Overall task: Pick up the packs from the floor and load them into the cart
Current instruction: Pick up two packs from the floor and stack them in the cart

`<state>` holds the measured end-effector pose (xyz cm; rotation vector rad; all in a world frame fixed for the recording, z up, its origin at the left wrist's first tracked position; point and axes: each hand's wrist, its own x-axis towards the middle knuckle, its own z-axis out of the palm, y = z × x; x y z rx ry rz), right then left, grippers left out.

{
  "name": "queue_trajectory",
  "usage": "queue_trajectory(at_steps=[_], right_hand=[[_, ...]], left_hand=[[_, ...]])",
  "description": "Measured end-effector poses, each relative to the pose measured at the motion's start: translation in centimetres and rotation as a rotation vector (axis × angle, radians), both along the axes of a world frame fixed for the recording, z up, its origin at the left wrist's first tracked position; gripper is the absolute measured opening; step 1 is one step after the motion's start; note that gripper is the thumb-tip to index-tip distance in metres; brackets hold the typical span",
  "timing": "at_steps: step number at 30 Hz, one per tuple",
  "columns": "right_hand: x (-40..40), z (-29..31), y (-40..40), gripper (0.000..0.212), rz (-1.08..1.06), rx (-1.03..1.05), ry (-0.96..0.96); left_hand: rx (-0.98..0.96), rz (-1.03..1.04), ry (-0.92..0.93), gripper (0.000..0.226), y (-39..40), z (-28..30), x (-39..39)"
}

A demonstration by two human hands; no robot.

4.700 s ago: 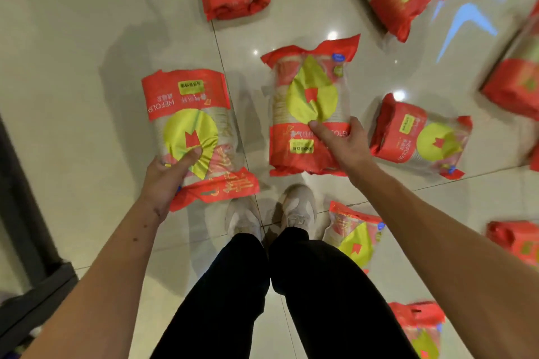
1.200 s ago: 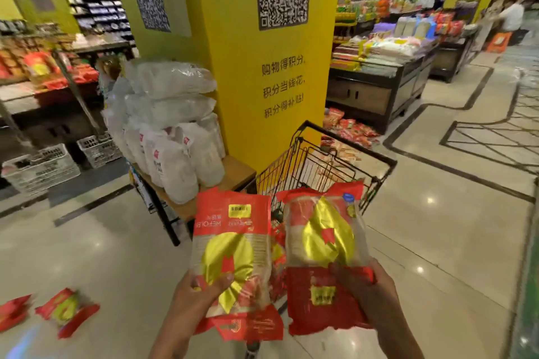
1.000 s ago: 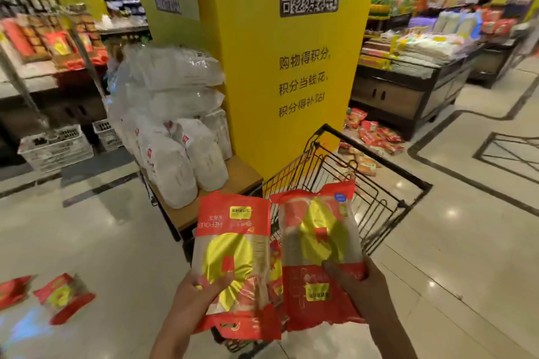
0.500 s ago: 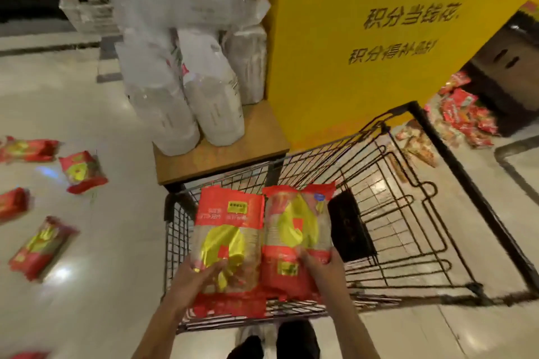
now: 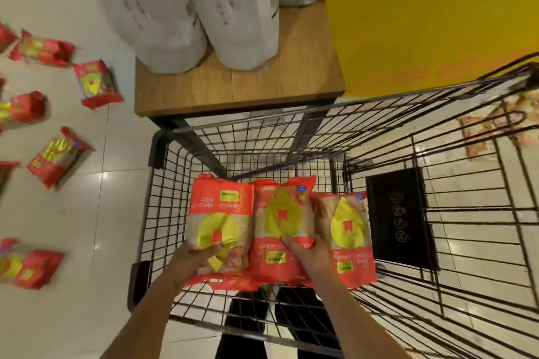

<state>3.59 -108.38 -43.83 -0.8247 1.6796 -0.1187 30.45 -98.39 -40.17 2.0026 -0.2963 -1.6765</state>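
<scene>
Red packs inside wire cart, low near floor. Left hand grips left pack; right hand grips middle pack, beside third pack. Best: lay flat, side by side, then release.

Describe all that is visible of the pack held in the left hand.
The pack is a red plastic bag with a clear middle band, a yellow round mark with a small red shape, and a yellow label near its top. It lies flat inside the wire cart, beside a second pack. The left hand grips its lower part.
</scene>
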Motion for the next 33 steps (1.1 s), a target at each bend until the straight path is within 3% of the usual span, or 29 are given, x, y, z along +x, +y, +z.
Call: queue_trajectory(at_steps=[2,6,11,16,19,23,27,30,33], right_hand=[[-0.2,-0.4,0.1,0.074,0.033,0.047,0.037],[-0.4,-1.1,-0.1,0.076,0.083,0.078,0.061],[0.1,-2.3,0.3,0.08,0.101,0.078,0.122],[0.3,-3.1,1.0,0.109,0.153,0.029,0.21],[1.5,0.5,-0.1,0.082,0.287,0.039,0.236],[2.7,4.9,-1.7,0.063,0.687,-0.091,0.422],[5.8,15.8,-3.3,0.061,1.026,-0.364,0.493],[8.2,22.4,-4.0,0.046,1.173,-0.655,0.521],[11.2,28.4,-4.0,0.046,1.265,-0.85,0.414]], left_hand=[[0.019,0.013,-0.012,0.031,-0.5,-0.7,0.1],[0.048,-0.046,0.007,0.063,-0.7,-1.8,0.8],[0.1,-0.055,0.01,0.049,-0.8,-3.4,1.2],[0.12,-0.074,-0.074,0.047,-1.0,-3.1,0.5],[0.169,-0.137,-0.251,0.076,-0.6,-3.0,-0.4],[0.238,-0.439,-0.666,0.083,-2.5,3.4,-3.5],[-0.006,-0.668,-0.876,0.081,-4.9,11.0,-5.7],[-0.199,-0.694,-0.993,0.065,-5.2,17.7,-6.3],[-0.332,-0.624,-1.149,0.049,-4.1,24.5,-5.3]])
